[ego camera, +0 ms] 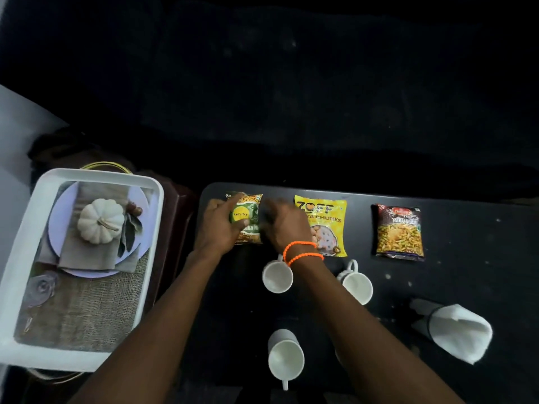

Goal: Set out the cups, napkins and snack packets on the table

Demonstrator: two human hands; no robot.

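You are setting down the green and orange snack packet (247,218) at the far left corner of the black table (466,287), first in a row with the yellow soya chunks packet (323,225) and the dark red mixture packet (399,231). Your left hand (217,225) grips its left edge, thumb across the front. Your right hand (284,224) is at its right edge, blurred, so I cannot tell its hold. Three white mugs (277,277) and a holder of white napkins (458,328) stand nearer you. Next, I judge, square the packet with its neighbours, let go, and lift clear of the mug beneath your right wrist. The white tray (26,258) sits left.
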